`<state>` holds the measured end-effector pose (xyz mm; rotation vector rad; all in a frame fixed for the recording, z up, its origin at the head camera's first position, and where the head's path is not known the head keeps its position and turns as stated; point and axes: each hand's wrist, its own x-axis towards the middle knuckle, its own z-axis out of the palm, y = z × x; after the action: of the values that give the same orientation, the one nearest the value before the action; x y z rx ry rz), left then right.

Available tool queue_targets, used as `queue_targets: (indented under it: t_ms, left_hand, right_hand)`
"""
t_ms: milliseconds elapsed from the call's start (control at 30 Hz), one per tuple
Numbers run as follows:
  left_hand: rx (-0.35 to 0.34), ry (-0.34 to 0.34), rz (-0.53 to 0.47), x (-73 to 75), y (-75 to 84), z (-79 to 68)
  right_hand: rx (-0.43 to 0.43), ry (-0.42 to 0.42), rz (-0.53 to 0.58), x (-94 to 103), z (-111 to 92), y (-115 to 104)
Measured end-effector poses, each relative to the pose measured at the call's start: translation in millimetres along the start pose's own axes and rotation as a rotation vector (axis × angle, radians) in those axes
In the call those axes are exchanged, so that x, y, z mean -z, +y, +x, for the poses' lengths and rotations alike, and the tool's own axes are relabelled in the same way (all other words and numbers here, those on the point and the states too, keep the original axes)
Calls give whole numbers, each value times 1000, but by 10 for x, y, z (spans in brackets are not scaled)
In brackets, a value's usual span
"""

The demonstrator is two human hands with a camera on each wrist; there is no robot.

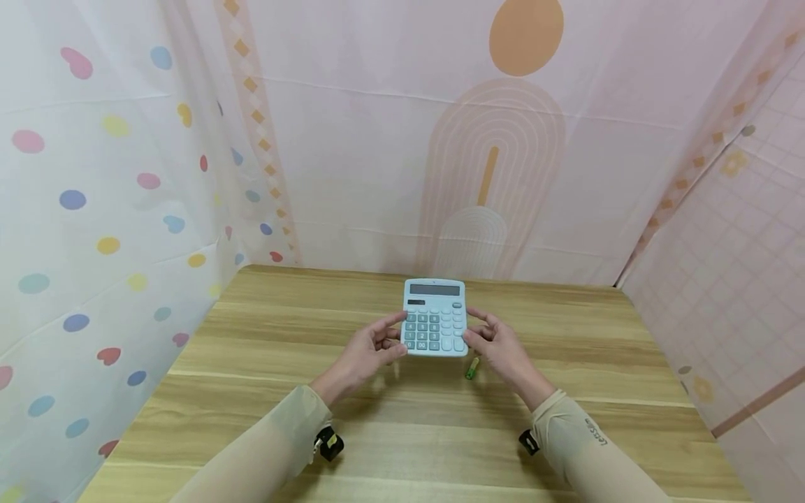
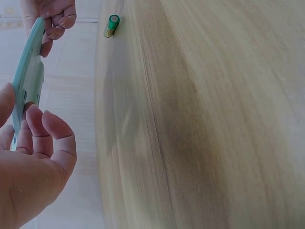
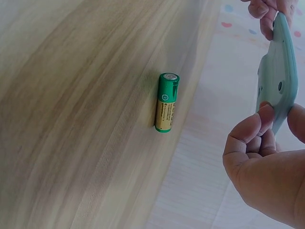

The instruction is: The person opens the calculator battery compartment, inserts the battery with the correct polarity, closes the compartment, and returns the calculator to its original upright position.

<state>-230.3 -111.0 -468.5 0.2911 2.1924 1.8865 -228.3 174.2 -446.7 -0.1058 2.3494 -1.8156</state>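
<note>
A light blue calculator (image 1: 434,318) is held up above the wooden table, its keys and display turned toward the head camera. My left hand (image 1: 371,347) grips its left edge, thumb on the front and fingers behind. On the opposite edge, my right hand (image 1: 499,349) pinches the lower corner between thumb and fingers. Both wrist views show the calculator (image 3: 281,71) nearly edge-on, with screw holes in its back. A green and gold battery (image 3: 167,102) lies on the table, below the calculator and near the right hand; neither hand touches it.
The wood-grain table (image 1: 402,433) spreads out beneath both arms. A pink patterned curtain (image 1: 352,140) hangs behind its far edge, with a dotted curtain (image 1: 126,209) on the left and a checked one (image 1: 736,279) on the right.
</note>
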Motion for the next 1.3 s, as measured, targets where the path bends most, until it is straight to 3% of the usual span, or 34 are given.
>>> queue_targets:
  t_ms: [733,867,1067,1300]
  left_hand:
    - [-8,-44,-2,9,-22,-34]
    - [-13,-51,-2,15,-16,-45]
    - [-32,-119,3,82,-7,-69]
    - [-15,-158,37,159,-8,-90]
  right_hand:
    - [-5,-21,44,24,0,3]
    - [-2,-50,59,42,0,17]
    - [14,-127,84,87,11,45]
    - [36,-200,50,131,5,79]
